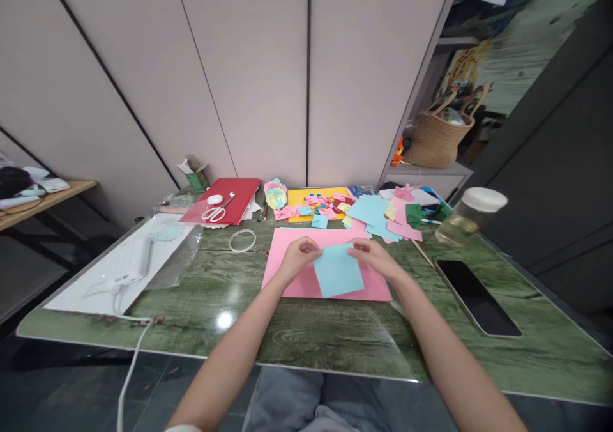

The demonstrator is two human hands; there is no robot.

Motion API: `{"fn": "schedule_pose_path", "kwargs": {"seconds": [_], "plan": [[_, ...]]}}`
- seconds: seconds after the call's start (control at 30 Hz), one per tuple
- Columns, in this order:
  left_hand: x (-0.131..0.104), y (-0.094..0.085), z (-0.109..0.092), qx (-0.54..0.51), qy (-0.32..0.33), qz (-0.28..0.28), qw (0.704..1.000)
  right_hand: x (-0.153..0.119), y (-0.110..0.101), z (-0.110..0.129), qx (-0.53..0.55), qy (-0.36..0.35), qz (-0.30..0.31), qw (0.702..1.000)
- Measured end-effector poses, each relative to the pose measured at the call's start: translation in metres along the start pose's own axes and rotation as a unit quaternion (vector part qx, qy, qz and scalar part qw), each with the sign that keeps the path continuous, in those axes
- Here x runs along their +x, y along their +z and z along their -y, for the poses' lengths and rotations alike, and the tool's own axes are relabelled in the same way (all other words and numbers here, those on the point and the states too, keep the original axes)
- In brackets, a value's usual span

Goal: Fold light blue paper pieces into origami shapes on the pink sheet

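A light blue square of paper [339,271] is held up by its two upper corners, over a pink sheet [282,272]. My left hand [301,256] pinches the upper left corner between thumb and fingers. At the upper right corner, my right hand [372,254] grips the same paper. Beyond the pink sheet lies a yellow sheet [297,197] strewn with small folded pink and blue paper pieces [328,203]. Loose blue paper [371,211] and pink strips are piled to the right of it.
White-handled scissors [215,212] rest on a red folder [244,195] at the back left. A white ring [242,241] lies nearer. To the right are a phone [477,296], a thin stick [423,254] and a lidded jar of liquid [462,224]. A white cable [131,368] hangs over the front edge.
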State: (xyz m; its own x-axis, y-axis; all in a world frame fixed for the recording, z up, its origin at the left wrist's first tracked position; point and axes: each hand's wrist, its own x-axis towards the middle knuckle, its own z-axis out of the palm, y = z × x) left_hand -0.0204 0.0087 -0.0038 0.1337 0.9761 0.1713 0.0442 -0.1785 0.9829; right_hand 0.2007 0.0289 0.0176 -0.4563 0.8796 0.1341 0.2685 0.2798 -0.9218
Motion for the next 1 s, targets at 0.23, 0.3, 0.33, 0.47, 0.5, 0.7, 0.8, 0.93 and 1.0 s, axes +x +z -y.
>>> {"fn": "schedule_pose_path", "kwargs": {"seconds": [0.23,0.3,0.33,0.47,0.5,0.7,0.8,0.93,1.0], "plan": [[-0.004,0.007,-0.003,0.031,0.004,0.069,0.997,0.001,0.028,-0.003,-0.097,-0.024,0.003,0.995],[-0.005,0.009,-0.003,0.054,0.016,0.073,0.996,0.000,0.030,-0.002,-0.105,-0.029,0.015,0.994],[-0.005,0.010,-0.003,0.061,0.021,0.074,0.995,0.000,0.031,-0.001,-0.105,-0.031,0.020,0.994],[-0.006,0.015,-0.002,0.074,0.025,0.078,0.994,0.001,0.033,0.003,-0.088,-0.044,0.022,0.995],[-0.006,0.016,-0.001,0.075,0.024,0.079,0.994,0.001,0.034,0.004,-0.082,-0.046,0.016,0.995],[-0.005,0.013,-0.008,0.060,0.022,0.059,0.996,0.003,0.028,0.001,-0.043,-0.045,-0.047,0.997],[-0.005,0.008,-0.014,0.038,0.014,0.053,0.998,0.004,0.020,0.000,-0.025,-0.035,-0.081,0.996],[-0.005,0.001,-0.019,0.011,0.004,0.063,0.998,0.004,0.010,-0.002,0.003,-0.025,-0.115,0.993],[-0.004,-0.003,-0.018,0.000,0.000,0.060,0.998,0.003,0.006,-0.003,0.021,-0.022,-0.131,0.991]]}}
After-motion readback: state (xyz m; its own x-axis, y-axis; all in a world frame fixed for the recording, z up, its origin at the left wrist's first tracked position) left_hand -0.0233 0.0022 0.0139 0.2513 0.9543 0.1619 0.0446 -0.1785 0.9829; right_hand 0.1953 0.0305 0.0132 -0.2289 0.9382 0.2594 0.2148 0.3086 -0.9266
